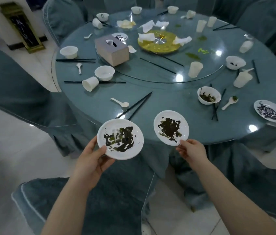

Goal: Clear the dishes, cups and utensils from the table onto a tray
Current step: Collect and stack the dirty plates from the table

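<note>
Plates in hand: two small white plates smeared with dark sauce and green scraps, both held up off the round table (89, 106), at its near edge.
Left arm: bare forearm reaching forward and up from the lower left, palm turned inward.
Left hand (91, 160): closed on the left plate (120, 139), thumb lying over the near-left rim, the other fingers under it. This plate is tilted a little toward the camera.
Right arm: bare forearm reaching up from the lower right.
Right hand (192, 152): pinching the right plate (171, 127) at its near rim between thumb and fingertips, the rest of the plate free.
Plate spacing: the two plates sit side by side, near each other but apart.
Writing: none readable on anything in view.
Table surface: blue-grey top with a glass turntable (201, 72) in the middle, carrying a grey tissue box (111, 50), a gold centre disc (159, 42) and crumpled napkins.
Still on the table: white bowls, white cups upright and tipped over, white spoons, black chopsticks. A soiled bowl (209, 95) and a third dirty plate (270, 111) lie to the right.
Seating: chairs in blue-grey covers ring the table; one chair (86, 200) stands directly below the hands.
Tray: not visible in this view.
</note>
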{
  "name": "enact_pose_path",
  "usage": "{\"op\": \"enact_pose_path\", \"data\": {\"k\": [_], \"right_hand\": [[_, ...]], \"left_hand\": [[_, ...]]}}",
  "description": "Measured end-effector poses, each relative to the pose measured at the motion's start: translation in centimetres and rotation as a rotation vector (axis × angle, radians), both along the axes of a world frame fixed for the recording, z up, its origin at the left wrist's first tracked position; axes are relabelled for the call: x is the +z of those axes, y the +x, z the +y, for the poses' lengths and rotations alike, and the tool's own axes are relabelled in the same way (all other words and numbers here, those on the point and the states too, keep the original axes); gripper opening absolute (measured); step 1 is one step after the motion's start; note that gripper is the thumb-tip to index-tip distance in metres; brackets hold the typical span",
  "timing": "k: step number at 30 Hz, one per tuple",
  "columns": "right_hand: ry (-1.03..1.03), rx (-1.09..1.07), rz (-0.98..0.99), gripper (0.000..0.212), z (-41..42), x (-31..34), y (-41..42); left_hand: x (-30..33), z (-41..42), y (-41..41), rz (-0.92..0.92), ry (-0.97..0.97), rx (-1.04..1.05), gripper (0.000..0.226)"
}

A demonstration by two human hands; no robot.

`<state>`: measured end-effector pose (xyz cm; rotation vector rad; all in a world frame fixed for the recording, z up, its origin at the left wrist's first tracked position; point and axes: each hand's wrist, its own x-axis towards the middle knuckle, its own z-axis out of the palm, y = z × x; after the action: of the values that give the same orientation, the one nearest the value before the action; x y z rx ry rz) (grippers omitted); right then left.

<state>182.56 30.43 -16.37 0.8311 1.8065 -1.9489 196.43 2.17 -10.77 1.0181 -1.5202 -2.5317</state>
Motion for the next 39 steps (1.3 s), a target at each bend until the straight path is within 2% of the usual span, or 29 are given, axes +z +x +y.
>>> {"op": "enact_pose_path", "data": {"k": [11, 15, 18, 24, 34, 39], "right_hand": [[0.07, 0.172, 0.221, 0.01, 2.3, 7.8, 15.3], [0.098, 0.136, 0.271, 0.007, 3.5, 8.5, 19.2], [0.023, 0.072, 0.265, 0.006, 5.2, 8.7, 20.5], [-0.161, 0.04, 0.225, 0.022, 10.1, 8.5, 18.7], [-0.13, 0.062, 0.258, 0.024, 23.8, 10.0, 9.1], [-0.106, 0.105, 0.246, 0.022, 28.2, 10.3, 4.1]], "left_hand": [[2.3, 5.4, 8.1, 0.093, 0.048, -0.178, 0.038], [2.4, 8.7, 10.0, 0.107, 0.1, -0.264, 0.038], [2.8, 11.5, 10.5, 0.12, 0.115, -0.321, 0.041], [3.4, 16.6, 8.0, 0.109, 0.091, -0.396, 0.04], [3.4, 31.3, -1.8, 0.097, 0.117, -0.39, 0.036], [3.4, 35.5, -6.6, 0.091, 0.133, -0.371, 0.038]]}}
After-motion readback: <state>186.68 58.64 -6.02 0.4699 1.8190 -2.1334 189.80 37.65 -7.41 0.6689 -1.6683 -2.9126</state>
